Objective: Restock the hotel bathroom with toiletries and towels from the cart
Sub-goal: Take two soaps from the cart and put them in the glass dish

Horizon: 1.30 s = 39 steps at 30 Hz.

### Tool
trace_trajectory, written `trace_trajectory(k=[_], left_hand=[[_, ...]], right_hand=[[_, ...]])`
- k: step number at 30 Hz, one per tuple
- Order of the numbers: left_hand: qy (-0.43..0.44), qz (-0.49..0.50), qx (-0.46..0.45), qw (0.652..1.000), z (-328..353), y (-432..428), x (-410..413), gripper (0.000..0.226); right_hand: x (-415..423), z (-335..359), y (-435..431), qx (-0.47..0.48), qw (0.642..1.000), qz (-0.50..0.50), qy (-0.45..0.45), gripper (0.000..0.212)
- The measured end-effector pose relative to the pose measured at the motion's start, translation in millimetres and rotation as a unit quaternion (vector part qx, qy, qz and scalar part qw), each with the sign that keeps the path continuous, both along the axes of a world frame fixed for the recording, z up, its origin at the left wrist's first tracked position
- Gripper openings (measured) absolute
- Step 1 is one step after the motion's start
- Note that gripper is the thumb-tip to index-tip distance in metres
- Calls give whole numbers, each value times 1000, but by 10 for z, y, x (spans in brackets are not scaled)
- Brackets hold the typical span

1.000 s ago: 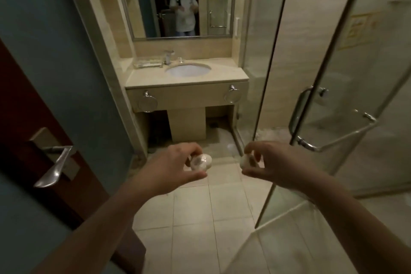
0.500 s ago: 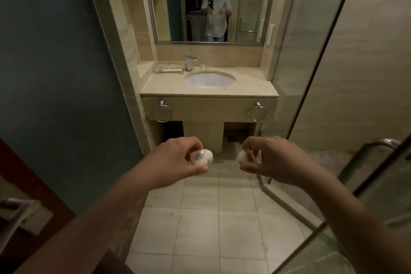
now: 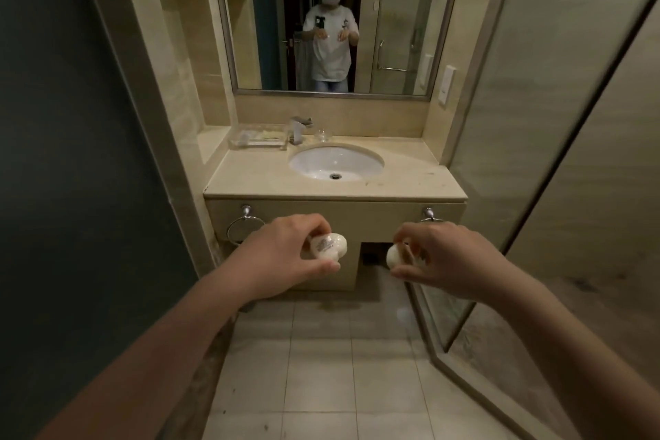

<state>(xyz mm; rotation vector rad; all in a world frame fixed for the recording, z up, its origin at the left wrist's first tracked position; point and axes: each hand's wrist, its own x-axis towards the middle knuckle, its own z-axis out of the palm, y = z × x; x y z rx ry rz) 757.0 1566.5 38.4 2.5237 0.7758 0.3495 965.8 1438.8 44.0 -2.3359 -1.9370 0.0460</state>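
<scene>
A glass shower wall (image 3: pixel 535 118) fills the right side, and beside it a framed mirror (image 3: pixel 393 11) hangs above a beige stone vanity counter (image 3: pixel 410 182). The mirror reflects a person in a white T-shirt with a dark chest print that is too small to read. A white oval basin (image 3: pixel 335 161) is set into the counter, with a chrome faucet (image 3: pixel 300 127) behind it. Both hands are held out in front of the vanity's front panel, above the tiled floor and well apart from each other. The left hand (image 3: pixel 282 254) has its fingers and thumb curled around a round white wrapped toiletry (image 3: pixel 328 246), held below counter level. The wrapper carries a small dark printed label, but the lettering cannot be read. The right hand (image 3: pixel 446 254) pinches a second white toiletry (image 3: pixel 394 255) at the same height; no writing shows on it. A clear tray (image 3: pixel 257 141) holding small items sits at the counter's back left corner, just beside the faucet. A chrome towel ring (image 3: pixel 244 229) hangs on the panel beside the left hand. A small glass tumbler (image 3: pixel 323 135) stands behind the basin.
</scene>
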Motion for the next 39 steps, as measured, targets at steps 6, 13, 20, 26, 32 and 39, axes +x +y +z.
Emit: trace_trajectory(k=[6, 13, 20, 26, 32, 39], left_hand=[[-3, 17, -8, 1000, -175, 726, 313, 41], [4, 43, -34, 999, -374, 1661, 961, 35], [-7, 86, -37, 996, -346, 2584, 1940, 33], [-43, 126, -58, 989, -368, 3219, 2313, 31], [-43, 133, -55, 989, -434, 4041, 2536, 29], [-87, 113, -63, 988, -548, 5225, 2854, 27]], right_hand=[[366, -124, 717, -17, 1000, 12, 20, 46], [1151, -364, 1610, -15, 999, 29, 32, 43], [2186, -356, 2729, -8, 998, 45, 32, 38], [2570, -283, 3624, -19, 995, 93, 30, 33], [2801, -331, 4495, -10, 993, 113, 37, 32], [3127, -483, 5530, -17, 997, 70, 39, 31]])
